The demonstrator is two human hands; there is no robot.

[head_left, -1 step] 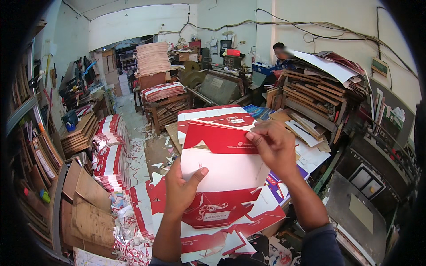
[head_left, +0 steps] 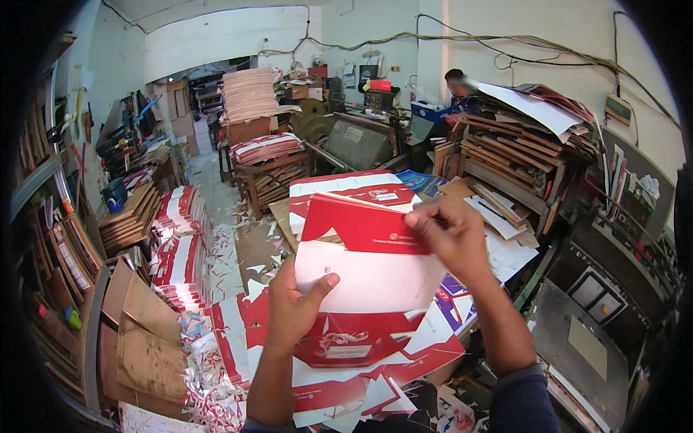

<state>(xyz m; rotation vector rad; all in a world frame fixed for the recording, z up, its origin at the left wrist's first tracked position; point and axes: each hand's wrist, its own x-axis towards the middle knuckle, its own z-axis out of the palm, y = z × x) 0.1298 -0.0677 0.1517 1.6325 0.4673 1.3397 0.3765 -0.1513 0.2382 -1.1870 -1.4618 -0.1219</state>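
Observation:
In front of me I hold a small stack of red and white printed cardboard box blanks (head_left: 372, 278), tilted up, with a white panel across the middle and red panels above and below. My left hand (head_left: 297, 307) grips their left edge, thumb lying on the white panel. With thumb and fingers, my right hand (head_left: 458, 242) pinches the upper right corner of the red top panel. The sheets' edges fan slightly apart along the top. Beneath them lie more red and white printed sheets (head_left: 426, 361), and another printed stack (head_left: 346, 189) sits just behind.
Tall piles of printed blanks (head_left: 177, 263) stand on the floor at left, among paper scraps (head_left: 216, 361). Wooden boards (head_left: 151, 346) lean nearby. A dark machine (head_left: 577, 353) is at right. A person (head_left: 458, 86) is behind a heap of boards (head_left: 512, 151).
My right hand has shifted slightly to the right with the top corner of the blanks. The held blanks are tilted a little differently; my left hand is nearly still.

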